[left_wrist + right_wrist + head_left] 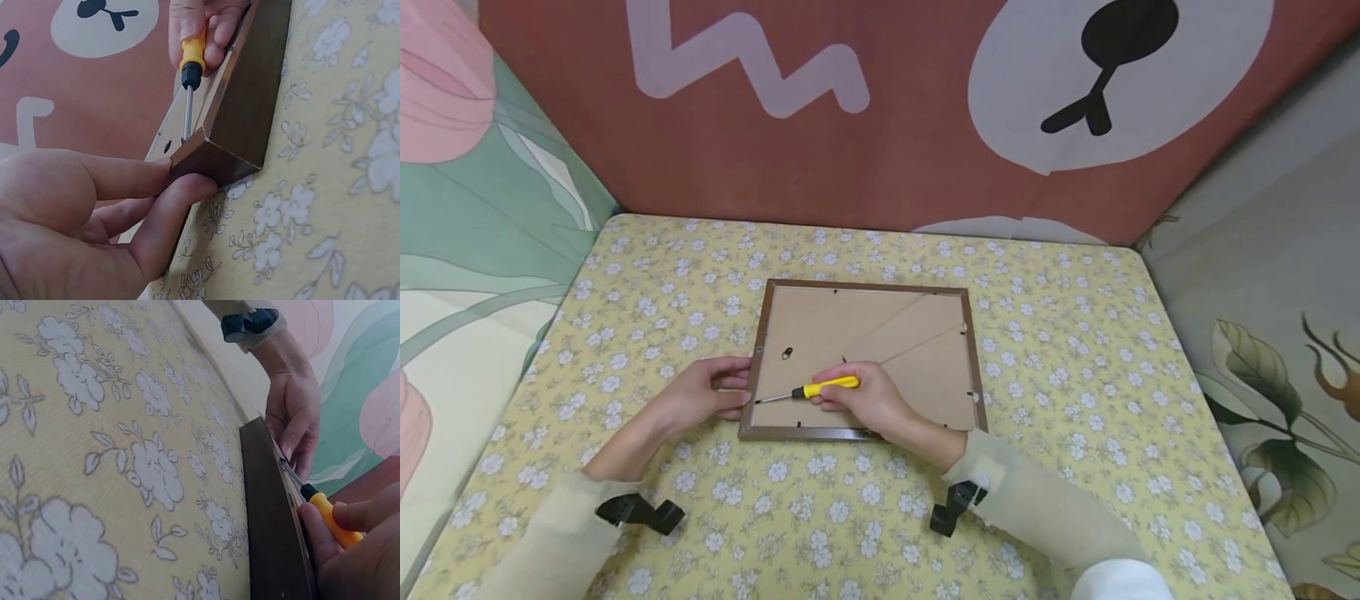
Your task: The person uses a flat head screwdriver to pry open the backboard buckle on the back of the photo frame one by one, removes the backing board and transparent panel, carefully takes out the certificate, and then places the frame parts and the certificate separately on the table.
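A brown picture frame (857, 433) lies on the table with its tan backing board (805, 317) facing up. My right hand (872, 400) grips a yellow-handled screwdriver (831, 387). The screwdriver's tip meets a small dark tab (758, 402) by the frame's left edge, close to the near-left corner. My left hand (696, 392) holds that left edge; in the left wrist view its fingers (194, 187) press the top and side of the rim. The right wrist view shows the screwdriver (331, 515) lying low across the rim, the left hand (294, 419) beyond it.
A yellow floral cloth (1060, 350) covers the table around the frame. Several dark tabs line the backing's edges, and a small hanging ring (787, 353) sits on its left part. A reddish patterned backdrop (850, 167) stands behind the table.
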`<action>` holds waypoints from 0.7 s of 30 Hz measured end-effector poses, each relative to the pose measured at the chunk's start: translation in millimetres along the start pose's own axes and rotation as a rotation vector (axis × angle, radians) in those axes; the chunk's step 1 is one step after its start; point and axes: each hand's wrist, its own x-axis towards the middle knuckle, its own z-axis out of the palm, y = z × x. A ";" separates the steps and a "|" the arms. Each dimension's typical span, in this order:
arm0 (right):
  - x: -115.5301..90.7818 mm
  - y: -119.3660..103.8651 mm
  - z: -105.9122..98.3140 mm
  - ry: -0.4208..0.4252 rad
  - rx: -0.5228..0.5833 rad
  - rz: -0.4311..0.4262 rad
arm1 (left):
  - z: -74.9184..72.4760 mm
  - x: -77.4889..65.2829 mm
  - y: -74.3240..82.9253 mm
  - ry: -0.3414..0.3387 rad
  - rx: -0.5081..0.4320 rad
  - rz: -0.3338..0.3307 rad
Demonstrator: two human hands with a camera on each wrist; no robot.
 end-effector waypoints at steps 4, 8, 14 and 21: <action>-1.3 -3.2 4.5 0.010 -0.077 -0.081 | 1.2 0.7 0.6 0.005 0.013 -0.003; -4.9 -14.7 12.1 0.016 -0.272 -0.220 | 1.3 -0.1 0.7 -0.001 0.012 -0.003; -8.3 -38.9 23.6 0.029 -0.558 -0.352 | 1.7 0.2 2.7 0.004 0.031 -0.012; -4.3 -71.1 41.6 -0.052 -0.822 -0.373 | -0.9 1.2 2.5 -0.004 0.036 -0.007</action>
